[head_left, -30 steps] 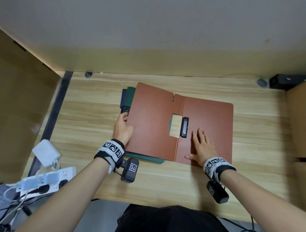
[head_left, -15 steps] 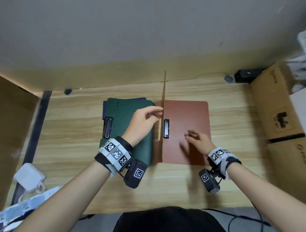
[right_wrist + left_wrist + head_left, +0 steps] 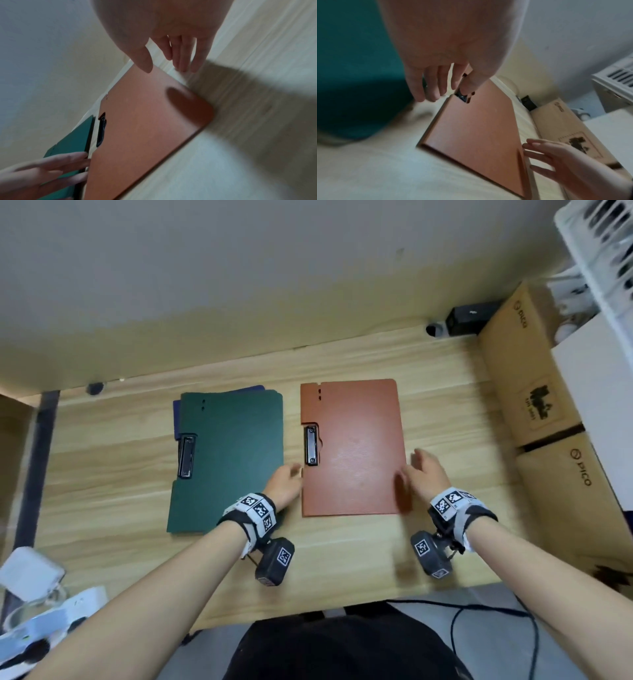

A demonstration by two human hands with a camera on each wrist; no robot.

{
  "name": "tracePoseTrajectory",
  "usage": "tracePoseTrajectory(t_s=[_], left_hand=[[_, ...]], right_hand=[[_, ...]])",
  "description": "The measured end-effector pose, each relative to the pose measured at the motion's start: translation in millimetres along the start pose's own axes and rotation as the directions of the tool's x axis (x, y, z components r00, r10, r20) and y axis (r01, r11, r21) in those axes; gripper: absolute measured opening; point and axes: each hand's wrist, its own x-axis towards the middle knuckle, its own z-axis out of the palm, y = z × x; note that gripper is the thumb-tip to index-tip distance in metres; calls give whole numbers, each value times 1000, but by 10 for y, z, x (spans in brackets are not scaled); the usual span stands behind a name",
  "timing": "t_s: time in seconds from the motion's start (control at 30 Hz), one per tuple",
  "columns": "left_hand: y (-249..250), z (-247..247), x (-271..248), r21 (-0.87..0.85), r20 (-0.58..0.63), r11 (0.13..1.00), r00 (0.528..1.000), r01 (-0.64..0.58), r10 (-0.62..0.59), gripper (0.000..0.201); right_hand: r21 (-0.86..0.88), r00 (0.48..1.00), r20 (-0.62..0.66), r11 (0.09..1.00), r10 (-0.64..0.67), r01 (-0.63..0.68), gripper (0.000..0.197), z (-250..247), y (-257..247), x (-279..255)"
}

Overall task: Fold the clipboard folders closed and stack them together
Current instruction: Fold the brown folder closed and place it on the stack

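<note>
Right hand (image 3: 164, 40) over closed brown folder (image 3: 145, 128); fingers relaxed; green folder (image 3: 72, 146) beside

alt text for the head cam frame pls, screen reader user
A closed brown folder lies flat on a wooden desk, with the left hand at its left edge and the right hand at its right edge, fingers relaxed. Left of it lies a closed green folder atop a blue one.

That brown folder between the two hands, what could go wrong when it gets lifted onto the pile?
Neither the left hand nor the right hand grips the brown folder yet, so it might slip or flop open. Its metal clip could catch the green folder, leaving a crooked stack.
</note>
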Motion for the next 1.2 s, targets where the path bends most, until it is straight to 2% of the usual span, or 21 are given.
tracePoseTrajectory(t_s=[0.1,0.2,0.23,0.27,0.33,0.43,0.57,0.7,0.8,0.9,0.97,1.07,1.13,1.2], left_hand=[[-97,101,-36,-178,11,978,994,110,-110,52],[-151,159,-24,-366,4,913,981,180,-192,59],[-162,171,-5,-423,2,881,973,212,-233,55],[-167,174,4,-479,-11,850,967,217,-253,40],[-120,159,-27,-567,-35,802,967,189,-253,8],[-56,119,-56,-604,-49,791,986,96,-158,17],[-168,-26,-87,-625,-149,781,983,-11,-105,19],[-608,-359,-167,-643,-207,765,972,-50,-110,31],[-1035,-675,-250,-650,-229,758,965,-55,-126,28],[-1437,-1005,-274,-595,-265,802,954,-46,-141,38],[-1665,-1186,-279,-516,-301,855,946,-55,-120,32],[-1972,-1371,-281,-143,-426,989,904,-36,-29,39],[-2111,-1454,-286,62,-454,998,890,-29,54,40],[-2186,-1527,-283,140,-432,989,896,-48,105,38]], right_hand=[[-94,998,-11,993,-69,68,44,182,46,70],[-173,994,-53,981,-99,88,41,251,-43,44],[-186,993,-66,979,-98,84,40,265,-53,47],[-189,993,-74,979,-89,74,40,276,-56,52],[-179,995,-74,983,-63,49,41,292,-72,46],[-176,998,-27,983,-61,55,45,348,-129,5],[-188,991,29,973,-130,133,53,521,-253,-101],[-65,985,30,983,-172,173,63,824,-545,-162],[27,984,63,986,-166,165,64,1125,-866,-195],[-31,977,107,981,-186,190,59,1484,-1145,-257],[-56,978,122,983,-170,178,58,1711,-1270,-295],[-96,980,136,982,-148,162,56,1962,-1398,-360],[-111,981,127,980,-149,163,54,2051,-1466,-391],[-104,984,107,983,-141,152,49,2085,-1512,-393]])
